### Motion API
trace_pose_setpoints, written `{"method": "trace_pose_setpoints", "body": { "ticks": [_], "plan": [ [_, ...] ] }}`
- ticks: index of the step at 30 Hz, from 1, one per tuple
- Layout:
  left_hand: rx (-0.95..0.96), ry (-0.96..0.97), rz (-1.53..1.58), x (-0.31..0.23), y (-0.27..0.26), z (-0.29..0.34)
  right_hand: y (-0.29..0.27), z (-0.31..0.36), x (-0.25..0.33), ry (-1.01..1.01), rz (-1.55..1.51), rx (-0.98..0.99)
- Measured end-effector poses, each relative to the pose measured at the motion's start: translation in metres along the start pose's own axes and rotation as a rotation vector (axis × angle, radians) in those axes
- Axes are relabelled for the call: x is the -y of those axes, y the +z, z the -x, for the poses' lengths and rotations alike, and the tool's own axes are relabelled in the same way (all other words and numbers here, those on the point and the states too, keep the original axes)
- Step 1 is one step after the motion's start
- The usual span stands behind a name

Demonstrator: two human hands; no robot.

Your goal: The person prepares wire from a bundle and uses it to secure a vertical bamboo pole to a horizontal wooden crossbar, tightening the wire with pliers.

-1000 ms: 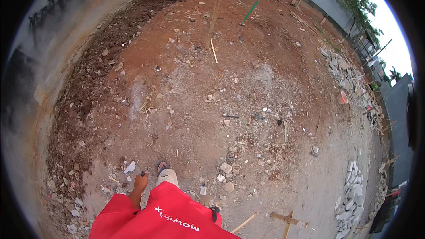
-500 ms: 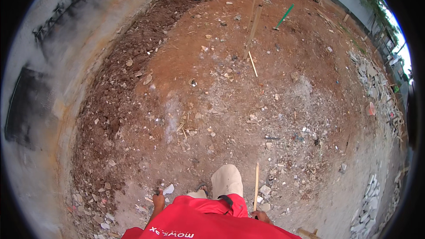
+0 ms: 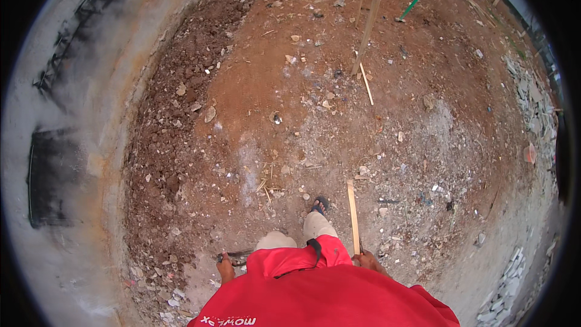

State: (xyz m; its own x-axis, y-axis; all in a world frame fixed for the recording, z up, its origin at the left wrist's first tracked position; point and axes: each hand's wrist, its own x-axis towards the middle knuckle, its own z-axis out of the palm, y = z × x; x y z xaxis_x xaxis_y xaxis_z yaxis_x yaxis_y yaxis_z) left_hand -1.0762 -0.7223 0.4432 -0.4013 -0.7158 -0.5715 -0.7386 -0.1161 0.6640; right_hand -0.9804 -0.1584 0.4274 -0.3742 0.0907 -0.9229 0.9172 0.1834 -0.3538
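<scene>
My right hand (image 3: 367,260) is closed round the near end of a flat, pale wooden slat (image 3: 353,215), which points away from me over the ground. Low at the left, my left hand (image 3: 226,269) is closed on a dark, elongated object (image 3: 241,257). It reaches right toward my red shirt (image 3: 327,297), which hides part of it; its kind cannot be made out. Between the hands, my sandalled foot (image 3: 319,205) is forward on the bare soil.
Wooden stakes (image 3: 367,36) stand ahead, with a thin stick (image 3: 367,85) beside them and a green-handled tool (image 3: 414,3) beyond. A stained wall (image 3: 103,115) runs along the left. Rubble (image 3: 505,290) is heaped at the right; stones and debris litter the reddish ground.
I have stepped forward, and my foot now shows ahead of my body. The slat has come further forward with my right hand. The dark object in my left hand shows more.
</scene>
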Motion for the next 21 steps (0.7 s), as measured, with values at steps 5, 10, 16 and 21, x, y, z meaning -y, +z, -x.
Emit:
{"method": "trace_pose_setpoints", "body": {
  "ticks": [5, 10, 16, 21],
  "plan": [
    [-0.092, 0.02, -0.13, -0.079, 0.061, -0.016, -0.083, -0.003, 0.197, -0.196, 0.091, -0.11],
    [-0.222, 0.03, -0.567, -0.142, 0.129, -0.049, -0.12, -0.058, 0.29, -0.271, 0.105, -0.207],
    [-0.042, -0.018, -0.62, -0.246, 0.227, -0.122, -0.113, -0.105, 0.347, -0.132, 0.128, -0.249],
    [0.237, -0.031, -0.56, -0.385, 0.322, -0.21, -0.086, -0.107, 0.4, 0.096, 0.058, -0.295]
  ]
}}
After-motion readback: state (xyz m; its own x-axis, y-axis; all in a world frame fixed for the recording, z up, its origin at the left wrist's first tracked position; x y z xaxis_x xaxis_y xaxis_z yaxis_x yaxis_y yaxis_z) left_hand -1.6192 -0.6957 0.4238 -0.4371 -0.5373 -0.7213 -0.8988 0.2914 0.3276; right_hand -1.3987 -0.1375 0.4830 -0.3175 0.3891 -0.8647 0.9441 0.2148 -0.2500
